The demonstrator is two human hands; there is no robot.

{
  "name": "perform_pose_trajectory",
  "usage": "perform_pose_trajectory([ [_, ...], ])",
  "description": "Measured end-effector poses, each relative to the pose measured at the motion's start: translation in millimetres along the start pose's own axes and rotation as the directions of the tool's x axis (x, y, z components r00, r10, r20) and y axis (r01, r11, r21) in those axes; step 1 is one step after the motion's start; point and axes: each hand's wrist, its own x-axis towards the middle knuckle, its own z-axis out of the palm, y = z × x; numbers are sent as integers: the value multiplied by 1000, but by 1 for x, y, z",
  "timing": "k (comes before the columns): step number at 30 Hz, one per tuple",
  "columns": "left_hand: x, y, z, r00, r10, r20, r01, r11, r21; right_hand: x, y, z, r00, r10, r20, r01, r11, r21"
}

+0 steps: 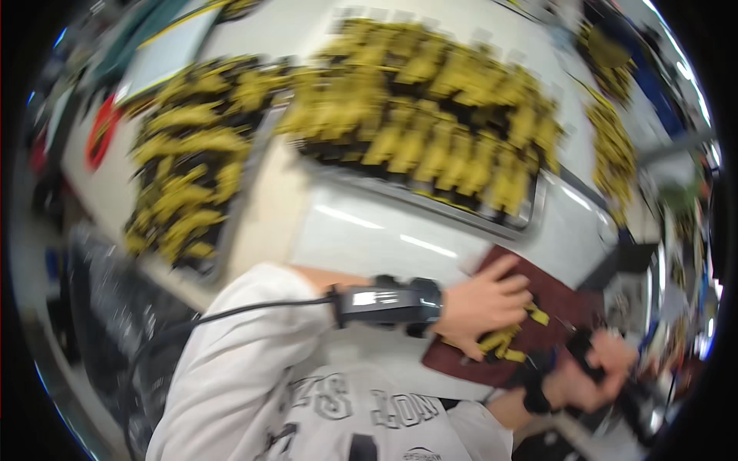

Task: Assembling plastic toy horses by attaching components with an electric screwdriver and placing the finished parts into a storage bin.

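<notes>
While my left hand (486, 307) is resting with fingers spread over the flat dark-red mat (565, 296), small yellow-and-black strip-like pieces (503, 343) are lying between my hands — nearer the left, their long axis blurring. My right hand (586, 383) is sitting apart, curled — whether it is gripping anything, I cannot tell.

- Premises: a workshop or small-assembly floor, by appearance.
- Stock: many like yellow-and-black pieces (430, 150), laid in dense rows in a metal tray (461, 214); a second loaded tray (246, 188) stands to its left.
- Work station: broad pale table (265, 219) bearing a dark red mat (557, 280).
- Surroundings: bright lights (683, 71) and crowded, blurred equipment along the right; exact kinds unreadable.
</notes>
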Motion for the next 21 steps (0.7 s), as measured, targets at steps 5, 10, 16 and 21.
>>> perform_pose_trajectory([
  [5,-4,2,-1,998,55,-31,-53,997,51,13,-49,34,991,-114,-68,127,964,235],
  [10,-13,22,-46,994,0,-105,5,999,46,-1,-58,26,978,38,-203,25,954,300],
  [16,-119,66,-192,660,-239,-712,545,804,236,2,-69,4,882,24,-471,73,980,185],
  [21,-222,58,-249,218,-187,-958,967,177,185,-3,-46,-22,889,213,-406,-56,929,366],
])
